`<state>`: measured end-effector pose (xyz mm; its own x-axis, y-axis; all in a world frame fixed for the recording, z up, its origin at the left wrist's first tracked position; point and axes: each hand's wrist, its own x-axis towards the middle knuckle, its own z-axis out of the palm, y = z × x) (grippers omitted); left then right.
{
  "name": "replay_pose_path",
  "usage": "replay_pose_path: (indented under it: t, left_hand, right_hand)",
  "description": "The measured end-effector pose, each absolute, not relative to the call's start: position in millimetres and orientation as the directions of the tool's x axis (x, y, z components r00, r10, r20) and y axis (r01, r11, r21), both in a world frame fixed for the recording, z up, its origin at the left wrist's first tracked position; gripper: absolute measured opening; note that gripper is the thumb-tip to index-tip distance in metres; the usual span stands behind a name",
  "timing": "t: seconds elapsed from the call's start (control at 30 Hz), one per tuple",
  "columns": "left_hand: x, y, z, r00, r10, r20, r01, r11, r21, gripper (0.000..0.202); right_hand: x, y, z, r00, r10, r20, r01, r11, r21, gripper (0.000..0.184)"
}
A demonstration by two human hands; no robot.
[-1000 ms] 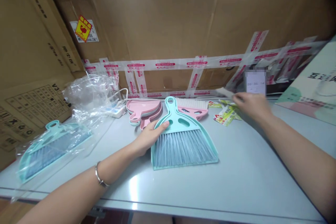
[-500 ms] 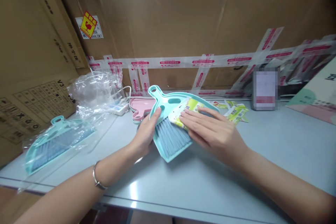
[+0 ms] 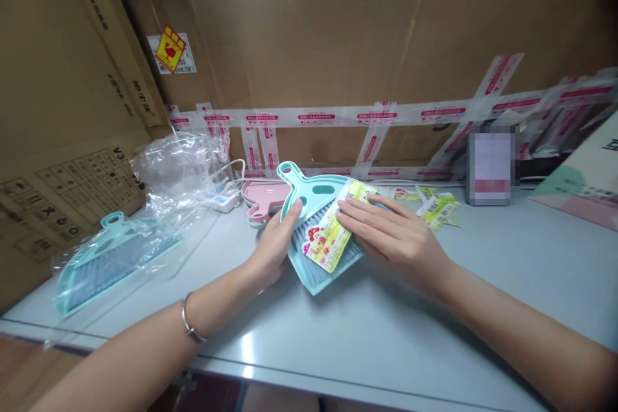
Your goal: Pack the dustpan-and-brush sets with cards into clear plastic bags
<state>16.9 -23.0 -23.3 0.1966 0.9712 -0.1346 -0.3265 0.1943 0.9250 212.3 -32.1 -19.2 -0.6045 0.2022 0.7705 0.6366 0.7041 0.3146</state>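
Observation:
My left hand (image 3: 273, 248) grips the left side of a mint-green dustpan (image 3: 300, 265), thumb on top. Nested in it is a matching hand brush (image 3: 313, 189) with blue-grey bristles. A yellow-green printed card (image 3: 329, 237) with a mushroom picture lies slantwise across the bristles. My right hand (image 3: 398, 232) rests on the card's upper right part, its fingers stretched out flat. Whether the right thumb reaches under the dustpan is hidden.
Another mint-green dustpan set (image 3: 103, 257) lies in clear plastic at the left. Behind the hands are pink dustpans (image 3: 265, 196) and several loose cards (image 3: 437, 209). A phone-like device (image 3: 491, 167) stands at the right. Large cardboard boxes (image 3: 309, 32) wall off the back.
The card, bent up under my right fingers before, now lies flatter and extends down over the bristles, showing its mushroom picture. My left hand keeps its hold. The view has shifted slightly.

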Motion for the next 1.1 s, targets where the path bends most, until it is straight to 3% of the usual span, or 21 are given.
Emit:
replay_pose_path:
  t: [0.3,0.4,0.47,0.53,0.6,0.67,0.73,0.8,0.9,0.97,1.03,1.1]
  left_hand:
    - [16.2,-23.1,-22.9,0.212,0.977,0.013,-0.279,0.048,0.959,0.047]
    - [14.8,-22.5,-23.2,0.231,0.972,0.044,-0.225,0.009,0.974,0.052]
    - [13.4,-22.3,-22.3,0.200,0.979,0.045,-0.209,-0.002,0.978,0.049]
    - [11.9,-22.6,-21.0,0.165,0.985,0.051,-0.212,-0.015,0.977,0.046]
    - [11.2,-23.7,-20.3,0.149,0.987,0.061,-0.224,-0.026,0.974,0.044]
    - [12.1,-25.8,-20.8,0.154,0.985,0.082,-0.242,-0.043,0.969,0.044]
    - [14.9,-28.3,-22.7,0.166,0.980,0.107,-0.241,-0.065,0.968,0.045]
    - [18.1,-30.4,-24.4,0.170,0.977,0.131,-0.199,-0.096,0.975,0.048]
    - [16.3,-30.0,-20.5,0.196,0.970,0.146,-0.035,-0.142,0.989,0.046]
    - [4.7,-25.7,-9.9,0.283,0.949,0.141,0.188,-0.199,0.962,0.038]
    - [-17.0,-17.4,6.2,0.285,0.939,0.194,0.459,-0.311,0.832,0.038]
    - [-46.3,-5.3,22.3,0.051,0.897,0.439,0.705,-0.344,0.620,0.045]
  right_hand:
    - [204.5,-37.8,-22.5,-0.620,0.314,0.719,0.651,0.718,0.248,0.029]
    - [204.6,-40.2,-24.2,-0.565,0.350,0.748,0.644,0.754,0.133,0.034]
    - [203.9,-42.1,-23.7,-0.389,0.410,0.825,0.657,0.751,-0.064,0.042]
    - [201.7,-43.3,-22.1,-0.053,0.498,0.866,0.589,0.716,-0.376,0.052]
    - [197.0,-43.8,-20.1,0.241,0.684,0.689,0.304,0.621,-0.723,0.058]
    - [190.0,-44.6,-19.1,0.225,0.914,0.339,-0.096,0.367,-0.925,0.060]
    - [181.6,-46.2,-19.9,0.014,0.999,0.042,-0.342,0.044,-0.939,0.061]
    - [173.9,-48.3,-22.1,-0.094,0.992,-0.086,-0.443,-0.119,-0.888,0.059]
    - [168.1,-50.4,-25.2,-0.038,0.990,-0.136,-0.530,-0.135,-0.837,0.058]
    - [168.9,-50.3,-26.0,0.034,0.991,-0.131,-0.563,-0.090,-0.822,0.062]
    - [171.6,-50.1,-25.9,0.080,0.989,-0.124,-0.577,-0.056,-0.815,0.067]
    - [174.1,-50.8,-25.8,0.088,0.988,-0.130,-0.583,-0.055,-0.811,0.068]
